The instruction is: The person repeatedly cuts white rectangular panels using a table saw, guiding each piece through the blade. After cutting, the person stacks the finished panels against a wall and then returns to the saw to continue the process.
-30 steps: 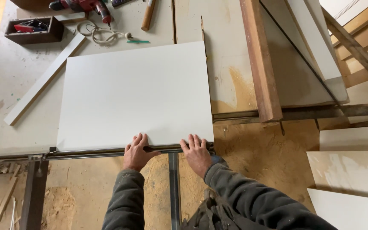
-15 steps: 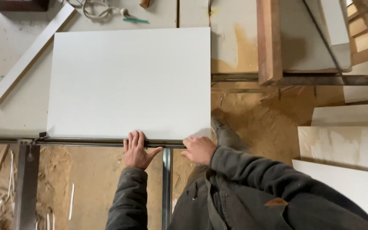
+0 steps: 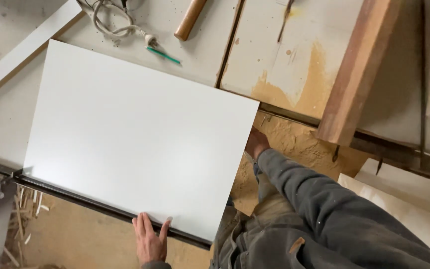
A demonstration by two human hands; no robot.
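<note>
Head view: large white panel [image 3: 140,134] lay flat on the dusty workbench [image 3: 6,114], near edge over the dark metal rail [image 3: 90,206]. Left hand [image 3: 150,241] rested open, fingers spread flat on the panel's near edge. Right hand [image 3: 256,143] sat at the panel's right edge, mostly hidden; grip can't be told. Wooden handle [image 3: 190,19], green pencil [image 3: 163,55], white cord [image 3: 113,22] lay beyond the panel.
</note>
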